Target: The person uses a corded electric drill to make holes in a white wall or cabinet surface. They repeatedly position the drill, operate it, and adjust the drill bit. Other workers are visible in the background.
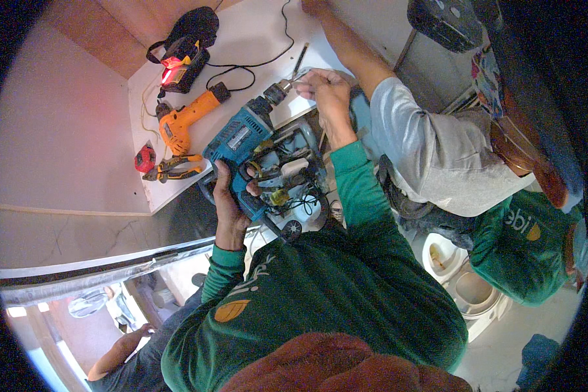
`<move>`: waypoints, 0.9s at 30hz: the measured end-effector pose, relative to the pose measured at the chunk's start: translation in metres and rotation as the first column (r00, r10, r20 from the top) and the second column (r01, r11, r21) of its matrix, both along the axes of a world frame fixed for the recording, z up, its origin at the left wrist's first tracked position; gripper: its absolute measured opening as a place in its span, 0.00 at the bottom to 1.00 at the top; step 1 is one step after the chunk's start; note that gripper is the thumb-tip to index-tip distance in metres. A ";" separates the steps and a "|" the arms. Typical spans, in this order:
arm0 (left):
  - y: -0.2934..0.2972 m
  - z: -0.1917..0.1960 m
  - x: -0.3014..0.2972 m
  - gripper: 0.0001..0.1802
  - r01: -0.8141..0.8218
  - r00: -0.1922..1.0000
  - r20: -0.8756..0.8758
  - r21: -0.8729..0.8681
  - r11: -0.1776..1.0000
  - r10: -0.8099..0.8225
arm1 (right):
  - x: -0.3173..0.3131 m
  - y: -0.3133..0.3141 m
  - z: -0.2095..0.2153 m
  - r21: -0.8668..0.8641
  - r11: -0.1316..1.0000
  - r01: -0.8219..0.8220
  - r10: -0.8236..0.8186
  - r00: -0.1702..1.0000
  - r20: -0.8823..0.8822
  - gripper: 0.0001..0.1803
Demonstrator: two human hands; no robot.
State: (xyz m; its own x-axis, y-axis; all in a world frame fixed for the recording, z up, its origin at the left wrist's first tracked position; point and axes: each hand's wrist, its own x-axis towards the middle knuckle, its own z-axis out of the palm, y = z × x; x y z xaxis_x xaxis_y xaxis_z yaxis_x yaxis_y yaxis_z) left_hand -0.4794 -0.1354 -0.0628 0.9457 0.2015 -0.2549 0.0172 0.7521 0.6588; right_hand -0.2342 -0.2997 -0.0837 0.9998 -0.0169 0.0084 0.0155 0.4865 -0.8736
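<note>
My left hand (228, 199) is wrapped round the handle of a blue power drill (235, 138). The drill is tilted, its metal chuck (278, 91) toward the upper right. Right at the chuck's tip, my right hand (328, 93) has its thumb and fingers pinched together. What sits between those fingertips is too small to make out. Left of the drill, an orange drill (188, 119) lies on the white surface (258, 42), with pliers (174, 168) with orange-and-black handles and a red tape measure (145, 158) close by.
A laser level (181, 67) glows red beside a black pouch (193, 29). A black cord and a thin dark stick (300, 59) lie nearby. Below the drill stands a tool holder (317, 153) crowded with tools. Another person in a grey shirt (451, 153) reaches in from the right. A toilet (441, 258) is behind.
</note>
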 end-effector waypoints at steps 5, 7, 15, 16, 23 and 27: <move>-0.001 0.002 0.000 0.30 0.009 1.000 0.020 -0.002 1.000 -0.009 | -0.005 -0.001 0.005 0.009 1.000 0.010 -0.010 1.000 0.001 0.04; -0.003 0.005 -0.001 0.31 0.013 1.000 0.018 -0.002 1.000 -0.013 | -0.005 -0.002 0.005 -0.002 1.000 0.006 -0.006 1.000 0.009 0.04; -0.006 0.005 -0.002 0.32 -0.014 1.000 -0.023 -0.005 1.000 0.014 | 0.013 -0.021 0.007 -0.622 0.606 0.495 -0.123 0.831 0.542 0.06; -0.008 0.005 -0.002 0.32 -0.019 1.000 -0.020 -0.011 1.000 0.019 | 0.016 -0.019 0.010 -0.657 0.409 0.633 -0.054 0.735 0.676 0.07; -0.016 -0.013 -0.008 0.30 -0.086 0.996 -0.009 -0.110 0.990 0.086 | -0.046 -0.015 0.063 -0.815 0.407 0.411 -0.029 0.898 0.439 0.21; -0.023 -0.036 -0.017 0.28 -0.105 0.982 0.165 0.101 0.989 0.087 | -0.168 -0.007 0.075 -0.820 0.572 -0.024 0.330 0.922 0.203 0.27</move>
State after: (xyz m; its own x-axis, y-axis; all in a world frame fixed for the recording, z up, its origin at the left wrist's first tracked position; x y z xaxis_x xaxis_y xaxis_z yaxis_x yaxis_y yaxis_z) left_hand -0.4965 -0.1581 -0.0991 0.9474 0.3115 -0.0738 -0.1634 0.6687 0.7254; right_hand -0.4024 -0.3066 -0.0089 0.9187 0.3269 0.2217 0.3408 -0.3722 -0.8633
